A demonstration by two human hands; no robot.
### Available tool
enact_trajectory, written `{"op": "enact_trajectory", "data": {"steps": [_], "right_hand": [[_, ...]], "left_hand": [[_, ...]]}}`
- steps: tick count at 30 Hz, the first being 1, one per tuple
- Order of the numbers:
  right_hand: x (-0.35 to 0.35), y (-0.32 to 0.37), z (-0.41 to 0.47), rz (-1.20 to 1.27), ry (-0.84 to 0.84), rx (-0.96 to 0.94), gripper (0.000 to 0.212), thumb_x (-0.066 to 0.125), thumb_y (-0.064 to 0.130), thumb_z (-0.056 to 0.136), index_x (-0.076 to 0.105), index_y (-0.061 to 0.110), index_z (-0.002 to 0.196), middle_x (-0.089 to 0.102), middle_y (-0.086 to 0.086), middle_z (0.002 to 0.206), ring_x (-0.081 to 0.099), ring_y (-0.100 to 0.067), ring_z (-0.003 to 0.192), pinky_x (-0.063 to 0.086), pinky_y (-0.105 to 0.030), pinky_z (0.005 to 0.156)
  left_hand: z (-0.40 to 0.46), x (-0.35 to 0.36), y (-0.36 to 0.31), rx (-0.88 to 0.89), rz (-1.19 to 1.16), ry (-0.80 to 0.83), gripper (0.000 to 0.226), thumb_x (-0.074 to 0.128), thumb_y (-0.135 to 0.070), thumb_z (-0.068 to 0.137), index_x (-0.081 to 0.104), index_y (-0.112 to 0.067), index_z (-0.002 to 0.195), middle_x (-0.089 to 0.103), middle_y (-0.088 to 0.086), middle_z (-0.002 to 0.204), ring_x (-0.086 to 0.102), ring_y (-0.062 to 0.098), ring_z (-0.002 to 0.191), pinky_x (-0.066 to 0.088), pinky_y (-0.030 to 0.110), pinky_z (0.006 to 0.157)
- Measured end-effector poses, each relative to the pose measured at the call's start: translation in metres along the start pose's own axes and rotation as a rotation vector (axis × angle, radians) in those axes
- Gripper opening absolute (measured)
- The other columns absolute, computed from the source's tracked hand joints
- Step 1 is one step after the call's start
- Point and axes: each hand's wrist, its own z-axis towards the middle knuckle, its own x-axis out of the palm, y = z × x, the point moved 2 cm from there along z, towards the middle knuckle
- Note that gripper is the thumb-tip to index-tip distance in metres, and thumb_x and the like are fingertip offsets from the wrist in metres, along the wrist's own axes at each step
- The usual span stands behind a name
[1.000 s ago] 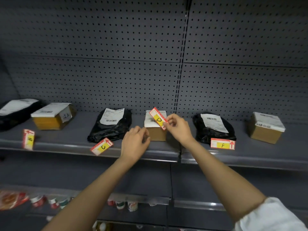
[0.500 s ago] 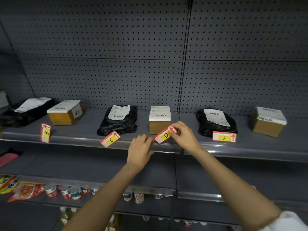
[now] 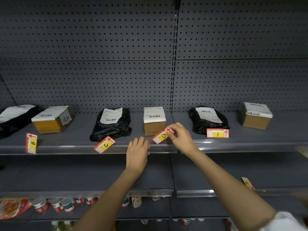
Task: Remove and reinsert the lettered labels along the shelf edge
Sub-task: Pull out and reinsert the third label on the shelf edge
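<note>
Red-and-yellow lettered labels sit along the grey shelf edge (image 3: 80,148). My right hand (image 3: 182,138) pinches the D label (image 3: 162,136) by its right end and holds it tilted, its lower left corner at the edge strip. My left hand (image 3: 138,148) rests on the shelf edge just left of that label, fingers curled over the strip and holding nothing. The C label (image 3: 104,144) leans tilted in the strip to the left. The B label (image 3: 31,143) stands nearly upright at far left. The F label (image 3: 217,133) sits level on the right.
Parcels line the shelf: black bags (image 3: 111,124) (image 3: 208,120) (image 3: 15,117) and cardboard boxes (image 3: 154,120) (image 3: 53,119) (image 3: 255,115). Pegboard backs the shelf. A lower shelf edge carries another label (image 3: 247,182). Cans (image 3: 66,205) and a red packet (image 3: 11,208) sit below.
My right hand brought the D label down from in front of the box to the shelf edge. My left hand settled onto the strip beside it. The view shifted slightly.
</note>
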Motion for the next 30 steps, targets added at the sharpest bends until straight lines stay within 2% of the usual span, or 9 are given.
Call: {"op": "enact_trajectory", "data": {"steps": [4, 11, 14, 17, 23, 25, 30], "right_hand": [[0.012, 0.003, 0.000, 0.026, 0.003, 0.012, 0.018, 0.056, 0.017, 0.091, 0.062, 0.009, 0.106, 0.050, 0.003, 0.096, 0.052, -0.013, 0.086, 0.041, -0.026, 0.076], [0.031, 0.001, -0.007, -0.153, 0.099, 0.029, 0.020, 0.052, 0.023, 0.093, 0.059, 0.014, 0.110, 0.053, -0.003, 0.104, 0.059, -0.018, 0.091, 0.042, -0.025, 0.072], [0.025, -0.001, -0.009, -0.147, 0.079, 0.027, 0.022, 0.054, 0.024, 0.091, 0.057, 0.018, 0.112, 0.053, -0.002, 0.109, 0.059, -0.017, 0.094, 0.046, -0.027, 0.074], [0.011, -0.007, -0.017, -0.131, 0.006, 0.061, 0.026, 0.058, 0.027, 0.089, 0.054, 0.023, 0.114, 0.051, 0.000, 0.115, 0.058, -0.015, 0.099, 0.052, -0.035, 0.078], [-0.031, -0.039, -0.038, -0.156, -0.123, 0.124, 0.027, 0.057, 0.023, 0.089, 0.054, 0.022, 0.115, 0.051, -0.003, 0.116, 0.058, -0.019, 0.101, 0.052, -0.038, 0.077], [-0.049, -0.052, -0.048, -0.167, -0.150, 0.145, 0.026, 0.057, 0.023, 0.089, 0.054, 0.022, 0.115, 0.051, -0.002, 0.116, 0.058, -0.016, 0.101, 0.050, -0.034, 0.077], [-0.091, -0.086, -0.083, -0.170, -0.228, 0.225, 0.014, 0.056, 0.021, 0.089, 0.059, 0.022, 0.103, 0.055, 0.003, 0.107, 0.057, -0.010, 0.081, 0.043, -0.027, 0.068]], "left_hand": [[-0.005, -0.003, 0.005, -0.018, -0.047, -0.019, 0.018, 0.063, -0.011, 0.079, 0.055, -0.017, 0.095, 0.054, 0.003, 0.099, 0.049, 0.023, 0.093, 0.036, 0.034, 0.082], [-0.009, -0.007, 0.007, -0.013, -0.071, -0.056, 0.019, 0.065, -0.007, 0.079, 0.062, -0.014, 0.097, 0.060, 0.007, 0.094, 0.053, 0.028, 0.091, 0.040, 0.038, 0.080], [-0.010, -0.008, 0.006, -0.018, -0.119, -0.074, 0.021, 0.064, -0.011, 0.082, 0.062, -0.015, 0.103, 0.061, 0.007, 0.095, 0.053, 0.027, 0.091, 0.039, 0.037, 0.080], [-0.008, -0.012, -0.004, -0.015, -0.183, -0.100, 0.021, 0.065, -0.014, 0.082, 0.060, -0.016, 0.102, 0.062, 0.007, 0.094, 0.053, 0.028, 0.089, 0.040, 0.038, 0.078], [0.013, -0.019, -0.057, 0.113, -0.300, -0.180, 0.026, 0.069, -0.016, 0.079, 0.059, -0.017, 0.102, 0.062, 0.007, 0.095, 0.054, 0.029, 0.087, 0.042, 0.039, 0.077], [0.018, -0.020, -0.083, 0.169, -0.350, -0.179, 0.026, 0.069, -0.017, 0.079, 0.059, -0.019, 0.102, 0.061, 0.005, 0.095, 0.054, 0.027, 0.088, 0.041, 0.038, 0.079], [0.020, -0.006, -0.145, 0.301, -0.443, -0.123, 0.026, 0.067, -0.015, 0.079, 0.059, -0.020, 0.103, 0.062, 0.003, 0.097, 0.055, 0.025, 0.093, 0.043, 0.038, 0.079]]}}
